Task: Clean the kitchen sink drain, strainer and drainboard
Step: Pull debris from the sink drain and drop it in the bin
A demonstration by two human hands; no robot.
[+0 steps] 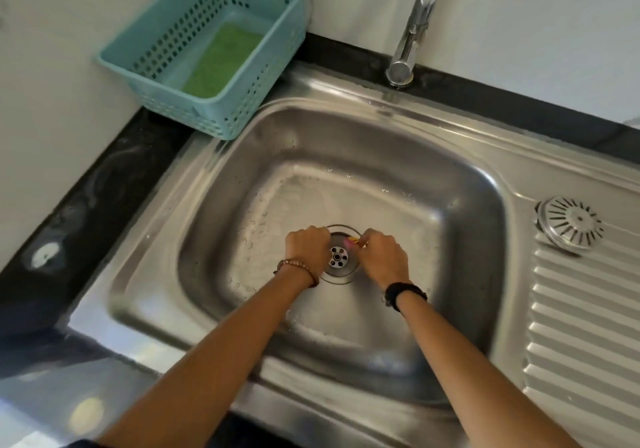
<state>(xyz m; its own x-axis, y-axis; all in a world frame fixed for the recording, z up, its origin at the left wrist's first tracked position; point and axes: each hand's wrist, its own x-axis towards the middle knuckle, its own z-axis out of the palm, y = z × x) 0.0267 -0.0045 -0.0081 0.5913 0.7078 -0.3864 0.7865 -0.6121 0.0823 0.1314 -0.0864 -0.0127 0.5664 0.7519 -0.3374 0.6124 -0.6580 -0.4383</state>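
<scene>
The round drain [338, 257] with its ring of holes sits uncovered in the floor of the wet steel sink [450, 205]. My left hand [307, 247] rests at the drain's left rim, fingers curled under, with nothing visible in it. My right hand [382, 257] is at the right rim and pinches a small yellow and pink tool [354, 239], its tip over the drain's upper edge. The slotted metal strainer [570, 226] lies on the ribbed drainboard [581, 326] to the right of the basin.
A teal plastic basket [166, 77] holding a green scouring pad [223, 58] stands on the dark counter [86, 205] at the back left. The chrome tap [414, 28] rises behind the basin. White walls close off the back and left.
</scene>
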